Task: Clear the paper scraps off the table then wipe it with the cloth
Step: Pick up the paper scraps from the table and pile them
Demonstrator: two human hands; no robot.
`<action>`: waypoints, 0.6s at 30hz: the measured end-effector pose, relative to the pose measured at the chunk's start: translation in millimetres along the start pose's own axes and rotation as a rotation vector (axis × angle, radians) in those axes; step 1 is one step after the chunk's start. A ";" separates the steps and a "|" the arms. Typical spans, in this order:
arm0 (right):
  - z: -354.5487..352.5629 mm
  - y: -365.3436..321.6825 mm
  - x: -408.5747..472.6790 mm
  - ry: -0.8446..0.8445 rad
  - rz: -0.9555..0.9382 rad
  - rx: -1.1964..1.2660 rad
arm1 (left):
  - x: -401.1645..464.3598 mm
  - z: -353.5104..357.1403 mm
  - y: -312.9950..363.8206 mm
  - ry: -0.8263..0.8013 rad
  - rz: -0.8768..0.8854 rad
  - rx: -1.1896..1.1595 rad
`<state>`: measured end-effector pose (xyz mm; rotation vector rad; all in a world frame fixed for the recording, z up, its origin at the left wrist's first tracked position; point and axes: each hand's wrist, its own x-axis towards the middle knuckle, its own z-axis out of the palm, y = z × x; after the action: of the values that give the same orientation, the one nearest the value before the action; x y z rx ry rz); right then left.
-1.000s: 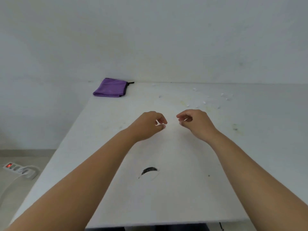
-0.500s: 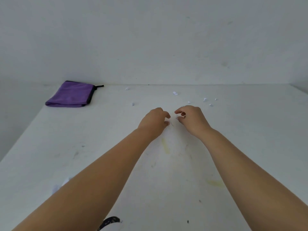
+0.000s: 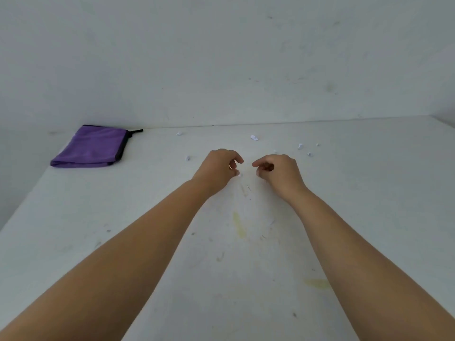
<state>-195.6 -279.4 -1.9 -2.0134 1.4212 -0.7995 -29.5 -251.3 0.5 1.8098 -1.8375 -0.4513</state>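
Scrap-clearing step; wiping not begun.
Worktop stained; cloth folded, far left of the hands. Left hand curled, pinching at a white scrap; right hand curled, contents unclear. Scraps beyond hands: pick next.

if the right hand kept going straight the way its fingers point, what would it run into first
The right hand points its curled fingers left toward the left hand. It would probably meet the left hand's fingertips first, perhaps brushing the small paper scrap at them; depth is hard to judge.
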 end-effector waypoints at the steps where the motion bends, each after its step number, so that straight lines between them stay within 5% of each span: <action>1: -4.9 1.2 -1.1 0.010 0.055 0.101 | 2.9 0.6 2.2 -0.028 0.023 0.043; 4: -26.5 8.4 -9.6 -0.066 0.188 0.384 | 11.7 4.2 10.8 -0.136 0.031 0.164; 8: -57.9 22.2 -26.4 -0.073 0.196 0.451 | 13.6 8.4 20.5 -0.179 0.009 0.309; 12: -80.8 38.9 -45.6 -0.090 0.183 0.313 | 2.4 11.3 21.8 -0.116 0.022 0.097; 18: -81.6 43.0 -70.1 -0.159 0.072 -0.099 | -40.6 13.2 47.5 -0.282 0.062 -0.149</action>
<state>-300.9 -233.0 11.3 -2.0372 1.4567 -0.5352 -77.0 -210.0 11.8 1.6509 -1.9796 -0.8328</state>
